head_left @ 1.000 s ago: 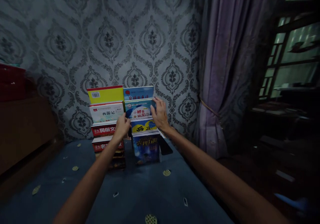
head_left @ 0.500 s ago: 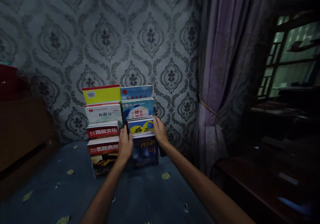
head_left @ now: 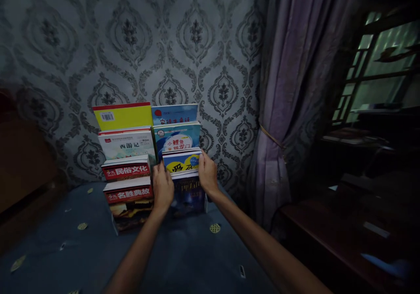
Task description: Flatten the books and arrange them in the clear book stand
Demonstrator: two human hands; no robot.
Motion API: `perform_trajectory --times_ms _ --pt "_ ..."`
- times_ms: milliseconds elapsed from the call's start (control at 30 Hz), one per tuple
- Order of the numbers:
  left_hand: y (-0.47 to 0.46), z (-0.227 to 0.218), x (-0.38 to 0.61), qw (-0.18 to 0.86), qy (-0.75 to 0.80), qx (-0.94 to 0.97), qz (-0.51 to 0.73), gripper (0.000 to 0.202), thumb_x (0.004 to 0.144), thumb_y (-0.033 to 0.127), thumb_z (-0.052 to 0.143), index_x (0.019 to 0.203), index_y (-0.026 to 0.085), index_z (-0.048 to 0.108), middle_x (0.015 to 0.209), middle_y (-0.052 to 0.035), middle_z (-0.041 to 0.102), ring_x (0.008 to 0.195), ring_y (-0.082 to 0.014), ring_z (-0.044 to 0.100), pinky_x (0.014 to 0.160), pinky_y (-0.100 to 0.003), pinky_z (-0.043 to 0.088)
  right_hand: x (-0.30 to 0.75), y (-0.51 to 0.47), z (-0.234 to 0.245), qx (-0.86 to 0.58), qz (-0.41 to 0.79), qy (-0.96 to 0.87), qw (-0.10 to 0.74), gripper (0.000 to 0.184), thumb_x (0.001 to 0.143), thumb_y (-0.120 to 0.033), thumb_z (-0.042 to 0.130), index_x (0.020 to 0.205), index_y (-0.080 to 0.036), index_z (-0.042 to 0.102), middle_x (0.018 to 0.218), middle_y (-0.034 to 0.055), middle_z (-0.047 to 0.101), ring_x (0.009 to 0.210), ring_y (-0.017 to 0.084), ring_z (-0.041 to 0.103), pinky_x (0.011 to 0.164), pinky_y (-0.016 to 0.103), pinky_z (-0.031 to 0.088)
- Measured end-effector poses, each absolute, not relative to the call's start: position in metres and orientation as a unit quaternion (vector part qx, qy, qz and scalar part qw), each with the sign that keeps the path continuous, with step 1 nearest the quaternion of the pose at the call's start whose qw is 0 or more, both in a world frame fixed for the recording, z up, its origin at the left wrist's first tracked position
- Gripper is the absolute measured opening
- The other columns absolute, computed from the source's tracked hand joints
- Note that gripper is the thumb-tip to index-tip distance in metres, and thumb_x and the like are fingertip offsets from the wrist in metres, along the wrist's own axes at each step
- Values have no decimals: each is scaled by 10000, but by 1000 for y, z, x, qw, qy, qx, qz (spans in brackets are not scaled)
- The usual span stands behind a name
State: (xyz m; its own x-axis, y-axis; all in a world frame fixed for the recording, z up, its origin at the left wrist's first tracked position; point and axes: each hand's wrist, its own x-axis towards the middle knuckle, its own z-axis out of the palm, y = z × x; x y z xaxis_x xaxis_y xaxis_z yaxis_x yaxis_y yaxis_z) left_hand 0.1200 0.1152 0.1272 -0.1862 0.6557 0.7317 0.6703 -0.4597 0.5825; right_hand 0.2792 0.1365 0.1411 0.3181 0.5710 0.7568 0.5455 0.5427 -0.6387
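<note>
A tiered rack of books stands against the patterned wall, in two columns. My left hand presses on the left edge of the blue-and-yellow book in the right column, fingers closed against it. On that book's right edge lies my right hand, fingers curled round it. Below it sits a dark blue book, above it a light blue book. The left column holds a yellow book, a white book and two red-banded books.
The rack stands on a blue cloth with small yellow patches. A purple curtain hangs to the right, beside a dark wooden table and a window. A brown cabinet is at the left.
Both hands came down from the light blue book to the blue-and-yellow one below it. The view has shifted, so the rack sits further left in the picture.
</note>
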Motion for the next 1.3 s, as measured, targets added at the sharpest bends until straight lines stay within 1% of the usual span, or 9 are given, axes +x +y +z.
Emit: perform_trajectory --times_ms 133,233,367,467,667,800,1067,1200,1300 --pt "117 127 118 -15 -516 -634 -576 450 931 183 381 1357 203 523 1117 -109 547 1146 -261 556 1050 -409 448 283 136 144 -479 21 -599 641 550 969 -481 311 1241 -177 680 1236 147 700 1119 326 664 960 487 510" --pt "113 124 114 -69 -500 -639 -580 460 956 240 367 1393 185 498 1237 -133 554 1243 -256 520 1116 -415 388 288 134 141 -477 50 -601 640 566 959 -511 335 1258 -162 666 1262 143 687 1173 314 638 1019 498 477" --pt "100 103 111 -132 -480 -628 -598 555 967 332 389 1481 122 383 1491 -177 430 1413 -273 384 1186 -441 288 286 122 120 -486 68 -570 659 618 950 -541 371 1351 -122 582 1382 162 600 1290 300 553 1099 493 407" --pt "91 79 114 -163 -468 -625 -604 602 960 353 404 1509 117 328 1562 -167 361 1460 -263 324 1208 -434 247 280 111 95 -503 81 -548 664 635 946 -550 370 1358 -108 565 1395 177 585 1303 295 538 1107 480 398" --pt "90 58 129 -185 -459 -611 -618 615 952 321 394 1512 86 296 1581 -179 328 1484 -241 283 1224 -409 209 264 105 67 -505 74 -540 669 570 965 -512 321 1322 -148 574 1343 172 620 1282 283 549 1094 479 400" --pt "92 59 132 -184 -467 -595 -628 584 947 290 400 1492 96 325 1565 -187 356 1466 -255 322 1214 -431 233 258 109 66 -514 61 -538 665 548 970 -477 325 1329 -133 556 1321 189 625 1271 290 554 1076 478 412" --pt "90 61 133 -177 -478 -583 -633 543 950 262 397 1475 130 357 1493 -171 466 1392 -251 443 1180 -419 308 253 114 64 -515 46 -536 667 548 976 -457 318 1371 -135 518 1358 178 598 1331 272 500 1115 470 375" --pt "91 59 139 -176 -486 -568 -641 560 946 247 403 1490 139 331 1519 -163 437 1412 -241 416 1185 -409 302 253 114 64 -514 40 -537 668 554 972 -452 319 1362 -113 516 1377 201 579 1311 285 518 1100 477 388" --pt "92 57 143 -179 -480 -566 -646 570 944 244 394 1498 126 320 1534 -166 416 1445 -230 366 1198 -396 278 254 115 62 -510 38 -536 672 543 972 -460 327 1367 -135 509 1384 190 577 1304 281 525 1095 476 393"
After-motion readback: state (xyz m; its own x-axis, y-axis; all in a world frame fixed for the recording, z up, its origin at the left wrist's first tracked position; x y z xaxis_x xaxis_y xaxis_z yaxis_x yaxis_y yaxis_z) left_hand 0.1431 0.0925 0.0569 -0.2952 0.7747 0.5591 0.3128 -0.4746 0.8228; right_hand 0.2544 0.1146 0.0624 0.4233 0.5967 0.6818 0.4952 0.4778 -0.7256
